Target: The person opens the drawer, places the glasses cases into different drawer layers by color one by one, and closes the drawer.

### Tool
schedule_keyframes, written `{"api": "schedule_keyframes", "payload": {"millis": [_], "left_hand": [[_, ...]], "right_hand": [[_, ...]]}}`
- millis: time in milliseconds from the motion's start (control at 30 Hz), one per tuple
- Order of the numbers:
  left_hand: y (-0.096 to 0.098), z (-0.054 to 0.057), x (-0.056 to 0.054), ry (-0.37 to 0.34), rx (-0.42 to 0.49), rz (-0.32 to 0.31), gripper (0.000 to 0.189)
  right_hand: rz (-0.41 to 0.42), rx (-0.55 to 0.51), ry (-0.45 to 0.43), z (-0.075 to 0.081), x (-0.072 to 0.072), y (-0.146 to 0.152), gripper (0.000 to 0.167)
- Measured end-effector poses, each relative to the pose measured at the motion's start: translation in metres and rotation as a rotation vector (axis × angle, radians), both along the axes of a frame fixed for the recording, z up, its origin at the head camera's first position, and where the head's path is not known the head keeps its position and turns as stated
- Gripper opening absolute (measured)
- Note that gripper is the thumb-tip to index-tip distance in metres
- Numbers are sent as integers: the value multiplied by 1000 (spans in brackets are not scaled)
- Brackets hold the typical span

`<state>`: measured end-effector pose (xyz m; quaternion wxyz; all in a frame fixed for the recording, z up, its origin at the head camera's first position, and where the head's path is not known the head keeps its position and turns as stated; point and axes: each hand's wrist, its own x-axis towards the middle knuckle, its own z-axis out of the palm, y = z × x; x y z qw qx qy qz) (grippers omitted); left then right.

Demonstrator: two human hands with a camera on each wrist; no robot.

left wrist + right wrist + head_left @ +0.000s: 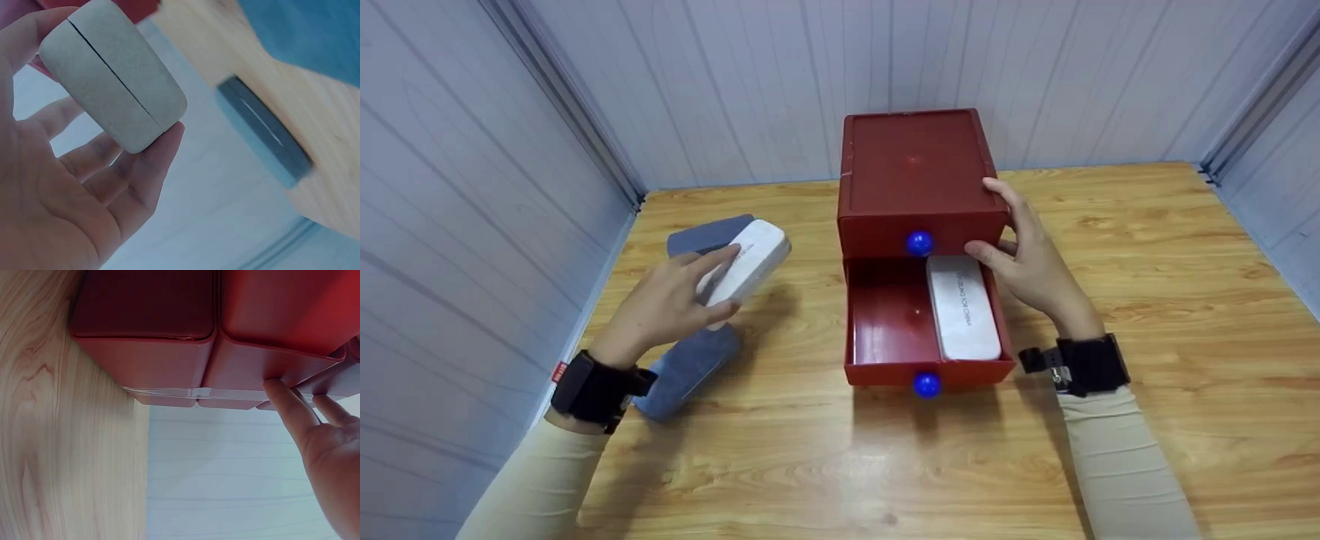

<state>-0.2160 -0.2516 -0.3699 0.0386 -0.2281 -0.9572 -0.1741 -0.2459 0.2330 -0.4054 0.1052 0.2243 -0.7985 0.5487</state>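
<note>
Left hand [667, 304]: thumb and fingers pinch a white case [754, 255] by its long sides, the case tilted and raised above the wooden tabletop [1147, 300]. Small print runs along its upper face; the left wrist view gives its near end, crossed by a dark seam. Just beyond this hand's fingertips, partly covered by the held case, lies a blue case [705, 236]. On the near side of the same hand, beside the wrist, lies a second blue case [690, 375]. A black wristband [600, 390] encircles the left wrist.

Right hand [1031, 262]: fingers spread from the thumb, resting against the red drawer unit [915, 165]. The thumb touches the front edge at the upper drawer, the forefinger the upper side edge. In the right wrist view, fingertips meet the side wall along a strip of clear tape [233, 395]. To this hand's left, an upper blue knob [919, 244] marks the closed upper drawer [877, 236]. Below and left of the hand, the lower drawer [877, 373] stands pulled out, bearing a lower blue knob [928, 385]; a printed white case [966, 315] lies along its side nearest the hand. Farther out, beyond both hands, rise pale panelled walls [757, 90].
</note>
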Motion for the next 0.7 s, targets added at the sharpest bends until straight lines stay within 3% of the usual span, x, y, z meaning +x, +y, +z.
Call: {"api": "schedule_keyframes", "payload": {"millis": [467,700], "left_hand": [[42,19,49,35,47,-96,73],[65,26,64,56,53,-179,75]], "right_hand": [[-10,36,1,1,-1,-1,77],[-10,31,4,1,-2,0,76]]}}
